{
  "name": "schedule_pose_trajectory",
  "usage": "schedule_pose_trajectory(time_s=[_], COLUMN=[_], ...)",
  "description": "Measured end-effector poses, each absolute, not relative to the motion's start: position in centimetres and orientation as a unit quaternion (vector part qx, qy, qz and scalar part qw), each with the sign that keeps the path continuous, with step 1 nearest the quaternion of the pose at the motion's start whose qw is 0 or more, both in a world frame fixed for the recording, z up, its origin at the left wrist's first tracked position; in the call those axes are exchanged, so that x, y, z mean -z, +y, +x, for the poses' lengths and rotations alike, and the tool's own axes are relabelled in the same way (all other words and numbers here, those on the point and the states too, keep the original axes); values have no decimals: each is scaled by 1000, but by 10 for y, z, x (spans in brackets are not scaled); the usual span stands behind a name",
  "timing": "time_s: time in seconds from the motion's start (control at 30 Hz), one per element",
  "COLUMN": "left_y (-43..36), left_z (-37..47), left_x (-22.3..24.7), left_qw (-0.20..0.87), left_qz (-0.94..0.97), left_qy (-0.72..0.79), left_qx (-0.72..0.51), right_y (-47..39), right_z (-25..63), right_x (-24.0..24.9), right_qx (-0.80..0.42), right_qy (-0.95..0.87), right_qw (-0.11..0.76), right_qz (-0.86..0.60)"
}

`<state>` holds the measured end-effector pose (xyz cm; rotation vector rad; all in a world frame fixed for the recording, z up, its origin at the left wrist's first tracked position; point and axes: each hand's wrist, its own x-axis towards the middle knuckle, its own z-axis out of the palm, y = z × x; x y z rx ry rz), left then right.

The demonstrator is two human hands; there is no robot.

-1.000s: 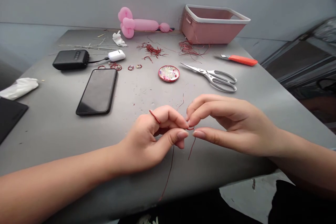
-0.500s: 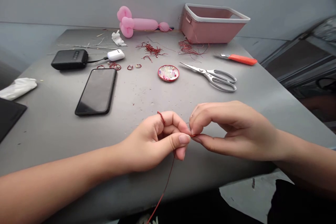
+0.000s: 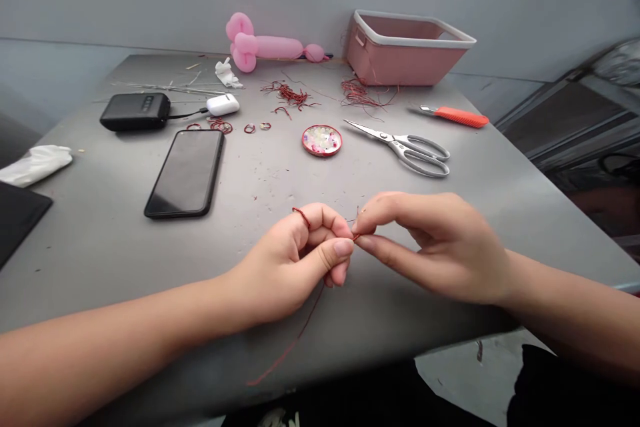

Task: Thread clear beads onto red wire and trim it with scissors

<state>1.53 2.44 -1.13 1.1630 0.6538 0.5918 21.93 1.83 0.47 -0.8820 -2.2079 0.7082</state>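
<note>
Over the front of the grey table, my left hand [image 3: 305, 257] pinches a thin red cord [image 3: 311, 315] between thumb and index finger. The cord's loose tail hangs below that hand toward the table edge. A red cord ring [image 3: 301, 216] circles the left index finger. My right hand [image 3: 430, 243] meets the left at the fingertips, its thumb and index finger closed on the same cord. Only a small bit of cord shows between the two pinches; its exact shape there is too small to tell.
Beyond my hands lie a phone [image 3: 186, 173], a round dish of beads [image 3: 322, 140], scissors [image 3: 400, 145] and an orange-handled cutter [image 3: 459, 117]. Farther back are red cord scraps [image 3: 293, 95], a power bank [image 3: 135, 111], a pink balloon [image 3: 275, 47] and a pink basket [image 3: 400, 63].
Both hands have shifted slightly up and to the left, still pinching the cord. The cord's tail has swung up, its end now near the table edge.
</note>
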Motion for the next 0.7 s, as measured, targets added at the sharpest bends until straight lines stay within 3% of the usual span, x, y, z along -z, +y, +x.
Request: schedule_pose_trajectory(time_s=[0.13, 0.27, 0.7], left_y=[30, 34, 34], left_z=[15, 14, 13], left_x=[13, 14, 11], left_qw=[796, 826, 843], left_qz=[488, 453, 444], left_qy=[245, 230, 222], left_qx=[-261, -244, -208], right_y=[30, 32, 40], right_z=[227, 228, 226], right_x=[-9, -7, -1], right_qx=[-483, -593, -753], right_qy=[-765, -694, -554], right_qw=[281, 278, 227], right_qz=[-320, -298, -275])
